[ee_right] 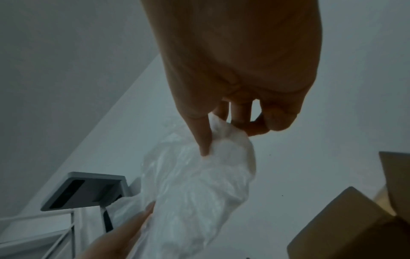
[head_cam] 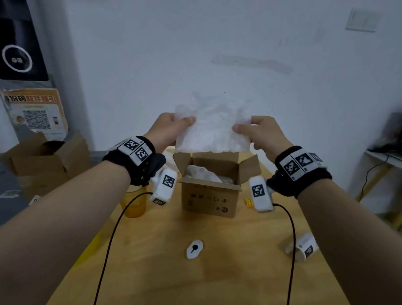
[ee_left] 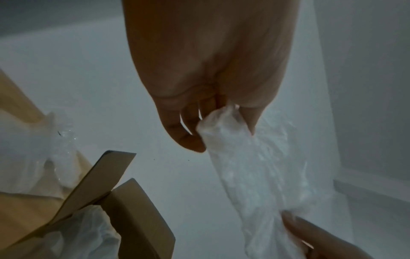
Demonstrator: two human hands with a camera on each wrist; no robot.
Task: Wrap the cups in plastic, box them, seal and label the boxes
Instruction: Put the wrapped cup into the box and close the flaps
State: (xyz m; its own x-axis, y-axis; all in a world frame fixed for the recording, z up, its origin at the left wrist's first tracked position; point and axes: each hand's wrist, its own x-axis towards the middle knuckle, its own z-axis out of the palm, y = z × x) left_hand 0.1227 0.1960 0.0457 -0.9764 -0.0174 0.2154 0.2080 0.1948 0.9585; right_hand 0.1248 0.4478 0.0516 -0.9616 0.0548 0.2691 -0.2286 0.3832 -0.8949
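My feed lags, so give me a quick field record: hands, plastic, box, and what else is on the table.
left hand: grips the plastic sheet's left edge
right hand: grips its right edge
plastic sheet: crumpled, stretched between both hands above the box
box: flaps open, white wrapping inside, upright on the table
orange cup: left of the box, unwrapped
label roll: right side of the table

two hands [head_cam: 170, 128], three boxes [head_cam: 210, 196], one cup [head_cam: 134, 202]
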